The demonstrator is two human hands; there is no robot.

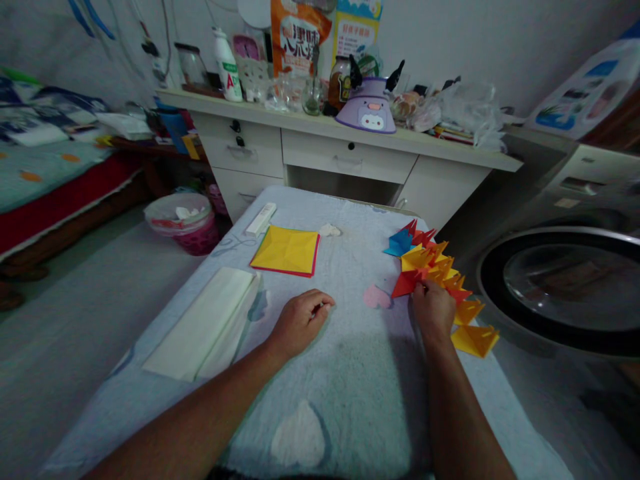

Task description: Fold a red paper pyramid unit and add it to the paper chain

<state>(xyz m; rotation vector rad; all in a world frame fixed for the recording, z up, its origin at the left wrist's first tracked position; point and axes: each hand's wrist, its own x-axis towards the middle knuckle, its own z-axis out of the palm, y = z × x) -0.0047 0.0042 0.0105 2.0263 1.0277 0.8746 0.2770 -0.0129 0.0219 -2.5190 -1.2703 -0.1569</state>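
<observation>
On the right side of the cloth-covered table, my right hand (434,311) pinches a red folded-paper piece (406,284). Around it lie several pointed folded-paper pieces in yellow and orange (440,267), red, and one blue (400,243). My left hand (303,321) rests mid-table with its fingers curled, and nothing shows between them. A short way beyond it sits a stack of square paper sheets (285,250), a creased yellow one on top and red edges below. Left of that hand is a folded pale cloth or paper (205,320).
A small white box (261,219) lies at the table's far left and a crumpled white scrap (330,230) near the stack. Behind stands a cluttered white desk (345,150). A pink bin (185,227) is at left, a front-loading washing machine (590,173) at right.
</observation>
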